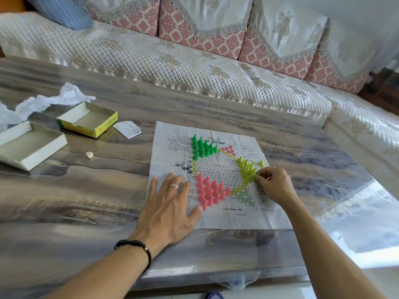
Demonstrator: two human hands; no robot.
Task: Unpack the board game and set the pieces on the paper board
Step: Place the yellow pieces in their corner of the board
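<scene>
Right now the paper board (212, 216) lies flat on the table (86, 190) in the middle of the frame, a little right of centre, with three clusters of pieces standing on its printed star: green pieces (203, 147) at the upper left of the star, pink pieces (210, 190) at the lower left, and yellow pieces (248, 170) at the right. The left hand (170, 208) rests palm down with fingers spread straight across the board's lower left corner — its thumb tip touches the nearest pink piece, and a ring shows on one finger. The right hand (275, 186) sits at the right side of the board, fingers curled and pinching a yellow piece at the edge of the yellow cluster; one more yellow piece (261, 163) stands just beyond its fingertips. In the left part of the frame are the white box lid (30, 145), the yellow box tray (88, 120) beside it, crumpled white paper (51, 101) behind both, a folded leaflet (127, 129) — and a small white die (89, 154) near the lid. A quilted sofa (172, 61) fills the top of the frame
</scene>
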